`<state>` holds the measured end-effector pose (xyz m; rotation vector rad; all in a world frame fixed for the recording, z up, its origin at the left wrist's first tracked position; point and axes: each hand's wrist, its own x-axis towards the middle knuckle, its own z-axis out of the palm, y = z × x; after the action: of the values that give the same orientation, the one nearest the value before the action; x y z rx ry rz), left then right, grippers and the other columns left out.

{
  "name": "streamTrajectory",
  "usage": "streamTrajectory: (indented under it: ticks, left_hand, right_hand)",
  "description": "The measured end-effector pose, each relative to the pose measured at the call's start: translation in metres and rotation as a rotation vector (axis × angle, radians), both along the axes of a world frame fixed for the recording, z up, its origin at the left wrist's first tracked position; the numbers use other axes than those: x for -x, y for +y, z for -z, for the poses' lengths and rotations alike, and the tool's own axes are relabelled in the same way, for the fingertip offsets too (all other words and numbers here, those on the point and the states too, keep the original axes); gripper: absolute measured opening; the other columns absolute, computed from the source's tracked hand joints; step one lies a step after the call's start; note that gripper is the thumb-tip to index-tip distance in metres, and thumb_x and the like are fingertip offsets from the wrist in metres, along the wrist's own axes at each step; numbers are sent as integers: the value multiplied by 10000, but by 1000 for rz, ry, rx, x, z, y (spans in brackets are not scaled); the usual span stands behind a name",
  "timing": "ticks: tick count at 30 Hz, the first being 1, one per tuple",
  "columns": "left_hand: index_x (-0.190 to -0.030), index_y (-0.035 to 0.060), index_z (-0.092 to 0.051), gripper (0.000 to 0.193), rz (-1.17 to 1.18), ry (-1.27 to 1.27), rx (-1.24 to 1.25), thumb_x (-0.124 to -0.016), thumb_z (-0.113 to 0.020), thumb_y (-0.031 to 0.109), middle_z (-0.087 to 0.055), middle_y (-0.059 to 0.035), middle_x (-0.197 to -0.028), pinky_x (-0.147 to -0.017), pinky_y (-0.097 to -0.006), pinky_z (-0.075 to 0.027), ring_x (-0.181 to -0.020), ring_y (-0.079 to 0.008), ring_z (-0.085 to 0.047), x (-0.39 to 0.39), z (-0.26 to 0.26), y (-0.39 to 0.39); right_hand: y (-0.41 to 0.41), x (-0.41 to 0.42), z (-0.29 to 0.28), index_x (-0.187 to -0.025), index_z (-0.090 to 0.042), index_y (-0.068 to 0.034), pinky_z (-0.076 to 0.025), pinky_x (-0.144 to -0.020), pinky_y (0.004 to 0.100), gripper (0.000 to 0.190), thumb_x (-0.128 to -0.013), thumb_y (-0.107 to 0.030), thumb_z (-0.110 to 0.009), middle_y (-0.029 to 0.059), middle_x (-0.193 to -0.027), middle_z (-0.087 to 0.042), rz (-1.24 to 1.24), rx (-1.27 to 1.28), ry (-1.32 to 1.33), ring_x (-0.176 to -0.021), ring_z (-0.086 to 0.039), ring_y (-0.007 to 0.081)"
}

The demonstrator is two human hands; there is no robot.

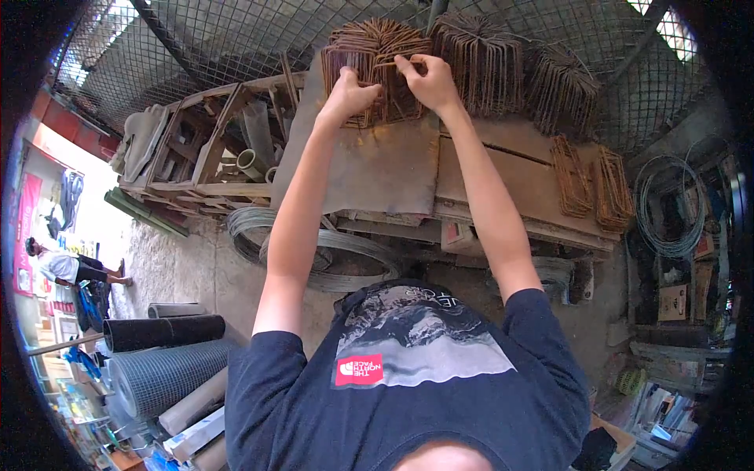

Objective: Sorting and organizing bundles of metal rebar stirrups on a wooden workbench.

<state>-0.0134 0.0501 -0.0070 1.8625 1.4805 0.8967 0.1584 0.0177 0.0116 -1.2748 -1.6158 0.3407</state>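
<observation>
A thick bundle of rusty bent steel stirrups [377, 36] stands at the back of the workbench, before a mesh screen. My right hand [431, 82] pinches one stirrup's bent rod between thumb and fingertips at the bundle's right side. At the front left of the same bundle is my left hand [351, 99], its thumb apart from the fingers. Whether those fingers close around a bar is hidden. Under both forearms lies a worn, flat sheet [383, 171] covering part of the bench top.
Two more stirrup bundles [480, 65] stand to the right. Rectangular steel rings [570, 176] lie near the bench's right end. Wire coils [359, 279] rest below the bench; another coil [642, 218] hangs right. Wire-mesh rolls [171, 377] stand lower left. A person [62, 268] is far left.
</observation>
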Motion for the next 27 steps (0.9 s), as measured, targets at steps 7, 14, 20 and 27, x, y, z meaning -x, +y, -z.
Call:
streamTrajectory:
  ticks: [7,14,20,27]
  left_hand:
    - [-1063,2,-501,352,105,-414,335,-845,-553,273,-573,-47,-922,-655,-293,-427,-783,-132,-529,-3,-37,-13]
    - [-1050,22,-534,382,113,-490,285,-852,-529,349,-584,-52,-949,-725,-265,-404,-821,-144,-533,2,-19,-1]
    - [-1003,18,-563,372,99,-451,346,-833,-558,349,-576,-43,-917,-728,-275,-399,-823,-138,-529,-3,-49,-4]
    - [-948,36,-592,286,70,-462,291,-833,-561,296,-569,-25,-821,-645,-276,-392,-692,-128,-506,3,-39,6]
  right_hand:
    - [28,-9,2,-605,-569,-18,-371,-496,300,397,-820,-353,-561,30,-530,-523,-105,169,285,-497,-499,146]
    - [31,-15,23,-495,-324,-147,-190,-370,255,482,-852,-382,-547,-49,-441,-263,-236,339,517,-351,-233,69]
    - [58,-33,36,-462,-329,-124,-191,-371,257,507,-832,-374,-569,-42,-408,-270,-154,113,257,-339,-241,74]
    - [51,-24,54,-474,-368,-115,-186,-361,257,471,-844,-334,-561,-30,-418,-292,-286,248,619,-344,-241,72]
